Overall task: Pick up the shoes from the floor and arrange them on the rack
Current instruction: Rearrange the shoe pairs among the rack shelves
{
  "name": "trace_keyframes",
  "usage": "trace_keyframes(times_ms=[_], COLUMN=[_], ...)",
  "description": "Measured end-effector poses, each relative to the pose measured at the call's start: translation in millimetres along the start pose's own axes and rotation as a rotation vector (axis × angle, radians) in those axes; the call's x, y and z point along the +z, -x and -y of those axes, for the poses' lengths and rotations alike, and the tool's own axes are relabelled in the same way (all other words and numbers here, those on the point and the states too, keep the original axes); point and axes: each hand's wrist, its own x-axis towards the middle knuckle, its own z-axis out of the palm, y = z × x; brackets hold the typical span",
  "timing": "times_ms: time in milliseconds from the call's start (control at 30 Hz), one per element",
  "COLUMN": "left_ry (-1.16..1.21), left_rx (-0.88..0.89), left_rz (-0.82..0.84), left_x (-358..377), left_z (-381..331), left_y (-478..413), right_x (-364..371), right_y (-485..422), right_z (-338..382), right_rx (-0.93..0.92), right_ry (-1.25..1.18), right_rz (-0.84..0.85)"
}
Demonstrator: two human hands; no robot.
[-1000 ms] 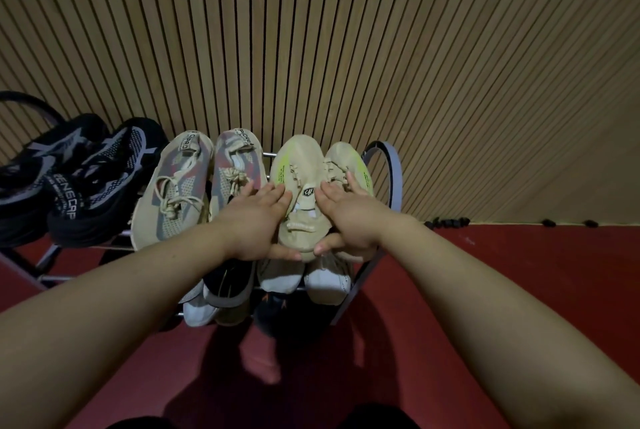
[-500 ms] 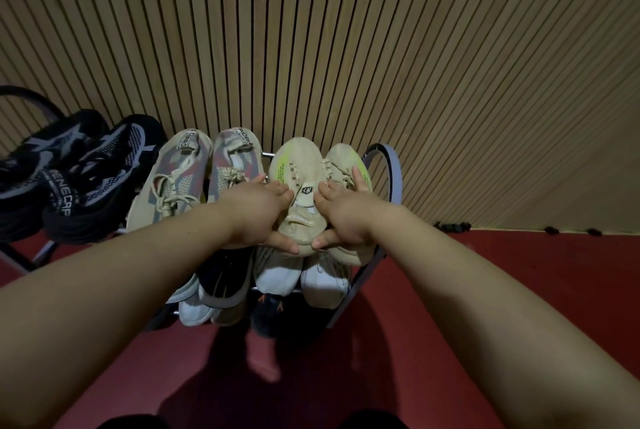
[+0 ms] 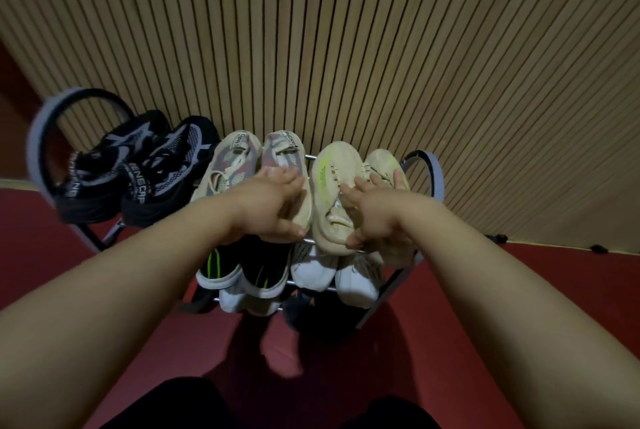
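A metal shoe rack stands against the slatted wall. Its top shelf holds a black pair, a grey-pink pair and a beige pair with neon-yellow marks. My left hand lies over the heel half of the right grey-pink shoe, thumb hooked at its heel. My right hand covers the right beige shoe, with its thumb against the heel of the left beige shoe. The left grey-pink shoe is untouched.
On the lower shelf sit black shoes with green stripes and white shoes; a dark shoe shows below them. Red floor spreads right of the rack. Small dark clips lie along the wall base.
My left hand has left the left beige shoe and moved left onto the right grey-pink shoe. My right hand stays on the beige pair. The view has shifted, showing more of the rack.
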Motion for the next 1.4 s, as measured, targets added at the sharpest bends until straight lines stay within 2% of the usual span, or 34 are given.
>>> trace_keyframes(times_ms=[100,200,333,500,667,800,933,1000,1133,1267,1400], left_ry=[0.128,0.209,0.304,0.418,0.500,0.572,0.589,0.558,0.365,0.128,-0.033], left_rx=[-0.190,-0.309,-0.334,-0.331,-0.306,-0.272,-0.228,-0.181,-0.011,0.247,0.329], left_rz=[-0.093,-0.098,-0.131,-0.232,-0.268,-0.270,-0.251,-0.292,-0.408,-0.468,-0.565], left_x=[3,19,34,34,30,31,25,14,-18,-45,-60], left_z=[33,50,52,49,48,45,42,42,37,25,14], left_y=[34,61,78,84,83,84,81,76,53,28,18], right_x=[-2,17,38,33,4,-35,-59,-60,-57,-51,-49], right_y=[-1,-17,-37,-42,-32,-21,6,19,43,66,81], right_z=[29,67,94,93,83,60,36,24,2,-13,-27], right_rx=[-0.073,-0.103,-0.071,-0.072,-0.152,-0.154,-0.286,-0.360,-0.474,-0.620,-0.574], right_ry=[-0.098,-0.033,0.138,0.224,0.106,-0.048,-0.092,-0.090,-0.165,-0.286,-0.471], right_rz=[-0.113,-0.234,-0.334,-0.451,-0.476,-0.609,-0.607,-0.589,-0.611,-0.637,-0.629])
